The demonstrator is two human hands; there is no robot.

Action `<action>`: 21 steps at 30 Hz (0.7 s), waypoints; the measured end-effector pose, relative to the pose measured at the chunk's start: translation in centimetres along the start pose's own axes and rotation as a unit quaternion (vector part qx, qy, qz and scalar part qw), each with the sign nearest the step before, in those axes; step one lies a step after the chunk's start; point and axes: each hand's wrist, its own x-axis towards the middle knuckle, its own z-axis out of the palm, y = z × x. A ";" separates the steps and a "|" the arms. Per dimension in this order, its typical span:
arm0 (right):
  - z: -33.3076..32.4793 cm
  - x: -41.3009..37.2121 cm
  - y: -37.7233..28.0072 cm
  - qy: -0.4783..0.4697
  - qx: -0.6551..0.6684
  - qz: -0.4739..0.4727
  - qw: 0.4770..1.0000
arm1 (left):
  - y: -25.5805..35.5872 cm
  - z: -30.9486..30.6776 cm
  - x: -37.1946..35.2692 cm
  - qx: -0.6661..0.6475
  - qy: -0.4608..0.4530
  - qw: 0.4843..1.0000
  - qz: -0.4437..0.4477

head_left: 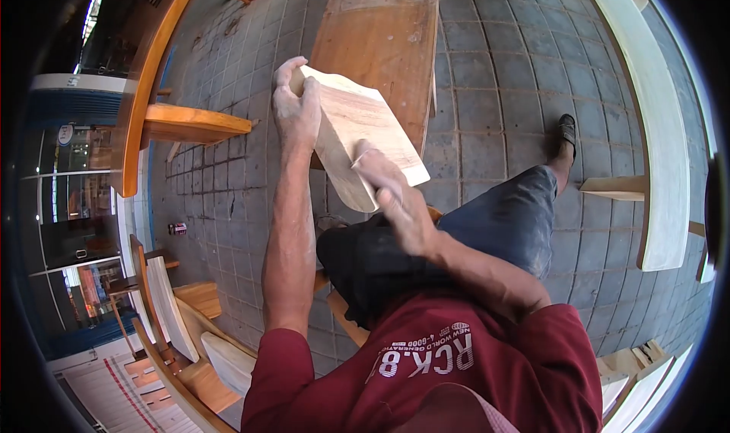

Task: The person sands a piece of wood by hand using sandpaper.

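Board: we held a pale board (357,133) with a rounded lower end up in front of us, tilted, above our lap and clear of the ground.
Left hand: our left hand (296,106) was wrapped around the far upper corner of the pale board, with fingers curled tight over its edge and the arm stretched out nearly straight.
Right hand: our right hand (395,201) lay on the near lower part of the board, its fingers bent and closed down over the face and edge. We could not tell whether anything sat between palm and wood.
Clothing: we wore a red shirt (456,357) with white lettering and dusty dark trousers (502,220). One leg reached out to the right and ended in a dark shoe (567,127).
Ground: grey paving (487,91) of square blocks spread under everything.
Behind the board: a brown plank (380,30) lay flat beyond our hands, its near end hidden by the pale board.
Right side: a long pale rail (658,129) ran along the paving, well apart from our hands.
Left side: a varnished orange frame (152,91) curved upward, with a flat piece jutting from it.
Lower left: stacked chair parts (182,319), some pale and some varnished, stood near our left elbow.
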 end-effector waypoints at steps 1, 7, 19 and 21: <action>0.3 0.2 -0.8 -0.006 -0.032 -0.047 0.998 | -0.8 0.3 0.3 0.002 0.003 1.000 0.030; -2.3 -2.5 4.7 0.107 0.045 0.137 0.984 | 0.3 0.9 0.2 0.015 0.018 0.997 0.068; -3.0 0.9 0.7 0.218 0.067 -0.004 0.974 | 2.6 6.2 2.4 0.222 0.032 0.967 0.125; -3.1 1.0 1.0 0.224 0.048 -0.009 0.973 | 4.4 5.2 2.5 0.204 -0.080 0.972 0.081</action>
